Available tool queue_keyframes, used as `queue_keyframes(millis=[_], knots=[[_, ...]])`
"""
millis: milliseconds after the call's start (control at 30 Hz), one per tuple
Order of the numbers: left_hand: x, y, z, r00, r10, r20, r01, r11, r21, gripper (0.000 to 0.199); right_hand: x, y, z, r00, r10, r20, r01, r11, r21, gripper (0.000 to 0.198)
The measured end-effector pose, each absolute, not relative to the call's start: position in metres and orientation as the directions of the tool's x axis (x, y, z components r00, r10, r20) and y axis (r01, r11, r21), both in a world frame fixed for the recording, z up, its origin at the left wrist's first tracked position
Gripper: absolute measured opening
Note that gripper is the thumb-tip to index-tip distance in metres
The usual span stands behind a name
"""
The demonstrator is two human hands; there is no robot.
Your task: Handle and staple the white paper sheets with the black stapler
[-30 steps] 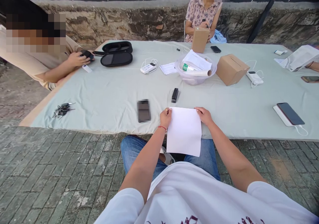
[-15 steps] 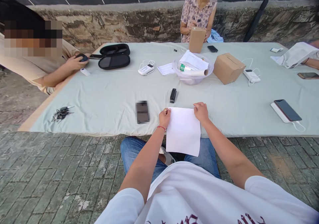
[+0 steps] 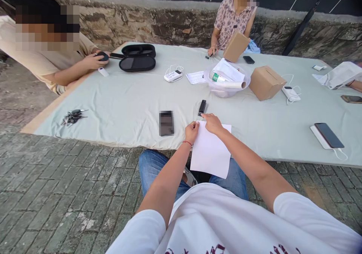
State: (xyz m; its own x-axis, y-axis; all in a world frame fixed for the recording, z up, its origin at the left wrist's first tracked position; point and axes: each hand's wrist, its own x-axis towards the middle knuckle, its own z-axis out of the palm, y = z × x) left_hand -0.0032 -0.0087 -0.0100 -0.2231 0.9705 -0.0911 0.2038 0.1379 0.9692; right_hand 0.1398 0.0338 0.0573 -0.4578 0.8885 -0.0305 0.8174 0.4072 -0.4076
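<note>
One left hand [image 3: 191, 132] pinching the upper-left corner of a white rectangular paper sheet [image 3: 210, 153], right hand [image 3: 213, 124] half-curled at a black oblong stapler [image 3: 202, 106], any hold unclear

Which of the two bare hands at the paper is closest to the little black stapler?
The right hand: it is at the near end of the stapler. The left hand grips the top-left corner of the paper.

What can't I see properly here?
Head view:
White paper: underside faces away.
Right grip: whether it touches the black stapler, too small to tell.
Dark rectangular thing: blurred into blocks.
Bowl: some contents hidden under papers.
Phone at far right: cut off by the picture's edge.
</note>
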Motion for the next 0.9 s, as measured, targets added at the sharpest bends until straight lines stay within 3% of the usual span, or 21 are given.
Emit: queue_keyframes(millis=[133, 467, 733, 833, 900], knots=[[-0.004, -0.009, -0.011, -0.207, 0.975, -0.078, 0.194, 0.119, 0.974, 0.034, 0.134, 0.033, 0.056, -0.491, 0.867, -0.083, 0.819, 0.428, -0.382, 0.041], [-0.007, -0.009, -0.012, -0.151, 0.988, -0.047, 0.171, 0.072, 0.983, 0.031, 0.127, 0.035, 0.056, -0.518, 0.847, -0.116, 0.811, 0.444, -0.381, 0.049], [-0.006, -0.009, -0.010, -0.165, 0.985, -0.040, 0.223, 0.077, 0.972, 0.032, 0.118, 0.026, 0.059, -0.548, 0.832, -0.089, 0.814, 0.506, -0.284, 0.052], [-0.006, -0.009, -0.011, -0.169, 0.985, -0.033, 0.222, 0.071, 0.972, 0.032, 0.116, 0.026, 0.059, -0.543, 0.838, -0.053, 0.809, 0.505, -0.301, 0.050], [-0.007, -0.008, -0.012, -0.168, 0.985, -0.027, 0.221, 0.065, 0.973, 0.031, 0.116, 0.029, 0.056, -0.535, 0.842, -0.066, 0.795, 0.475, -0.377, 0.045]])
